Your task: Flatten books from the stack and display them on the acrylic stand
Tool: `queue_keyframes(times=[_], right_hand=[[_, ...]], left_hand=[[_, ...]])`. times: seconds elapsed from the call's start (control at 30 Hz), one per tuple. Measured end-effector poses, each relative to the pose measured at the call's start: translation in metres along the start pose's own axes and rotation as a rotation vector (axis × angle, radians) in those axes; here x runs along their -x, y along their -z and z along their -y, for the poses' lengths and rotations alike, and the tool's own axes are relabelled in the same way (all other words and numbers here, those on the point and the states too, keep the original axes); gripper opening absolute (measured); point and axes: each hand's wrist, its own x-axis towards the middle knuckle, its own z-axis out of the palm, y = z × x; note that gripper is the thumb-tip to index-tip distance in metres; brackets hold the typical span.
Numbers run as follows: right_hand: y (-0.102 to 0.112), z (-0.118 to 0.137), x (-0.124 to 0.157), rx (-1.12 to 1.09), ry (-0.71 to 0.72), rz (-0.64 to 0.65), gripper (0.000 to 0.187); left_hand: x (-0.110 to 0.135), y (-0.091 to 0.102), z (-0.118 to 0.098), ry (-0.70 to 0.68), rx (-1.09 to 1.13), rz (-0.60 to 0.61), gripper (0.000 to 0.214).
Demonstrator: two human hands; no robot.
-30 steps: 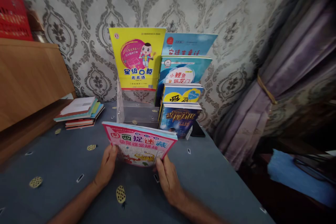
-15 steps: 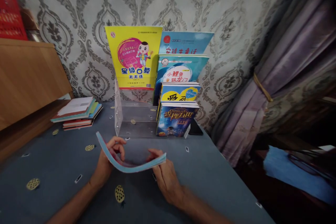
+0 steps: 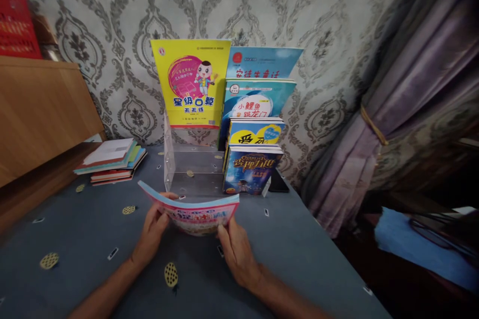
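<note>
A thin pink picture book (image 3: 198, 214) is held in both hands just above the blue tablecloth (image 3: 86, 244). My left hand (image 3: 151, 234) grips its lower left corner and my right hand (image 3: 235, 251) grips its lower right corner. The book tilts back, so its pink cover shows only in part below a light blue top edge. Right behind it stands a clear acrylic tiered rack (image 3: 190, 167). A yellow book (image 3: 190, 82) fills the rack's back left tier. Several blue and yellow books (image 3: 254, 154) fill its right tiers. The rack's lower left tiers hold nothing.
A stack of thin books (image 3: 112, 159) lies on the table to the left. A wooden cabinet (image 3: 37, 109) with a red crate (image 3: 17, 22) on top stands at far left. A purple curtain (image 3: 404, 99) hangs on the right, with a blue cloth (image 3: 419, 251) below it.
The book went from upright with its cover facing me to bent nearly flat, and now tilts back up partway. Both hands kept hold of its lower corners.
</note>
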Motion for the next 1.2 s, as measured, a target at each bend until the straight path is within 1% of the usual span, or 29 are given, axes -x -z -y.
queue_keyframes(times=[0.07, 0.17, 0.37, 0.53, 0.67, 0.77, 1.03, 1.2], right_hand=[[-0.001, -0.002, 0.001, -0.017, -0.012, 0.023, 0.044], [-0.003, -0.004, 0.002, -0.006, -0.043, 0.031, 0.046], [-0.005, -0.005, 0.000, -0.008, -0.088, 0.041, 0.050], [-0.006, -0.005, -0.002, -0.037, -0.112, 0.080, 0.049], [-0.008, -0.006, -0.001, -0.033, -0.096, 0.040, 0.052], [-0.010, -0.009, 0.001, -0.044, -0.101, 0.035, 0.053], [-0.010, -0.010, -0.001, -0.148, -0.147, 0.045, 0.052], [-0.010, -0.011, -0.001, -0.103, -0.138, 0.054, 0.053]], left_hand=[[0.001, -0.002, 0.000, 0.007, -0.001, 0.013, 0.054], [0.001, -0.006, -0.001, 0.022, 0.003, -0.001, 0.054], [0.002, -0.008, 0.000, 0.091, 0.000, 0.037, 0.063], [0.002, -0.009, 0.002, 0.074, -0.032, 0.023, 0.069], [0.003, -0.010, 0.003, 0.058, -0.072, 0.006, 0.072], [0.003, -0.011, 0.003, 0.046, -0.092, 0.007, 0.074], [0.002, -0.012, 0.001, 0.020, -0.123, 0.018, 0.069], [0.004, -0.009, 0.003, 0.012, -0.164, 0.014, 0.068]])
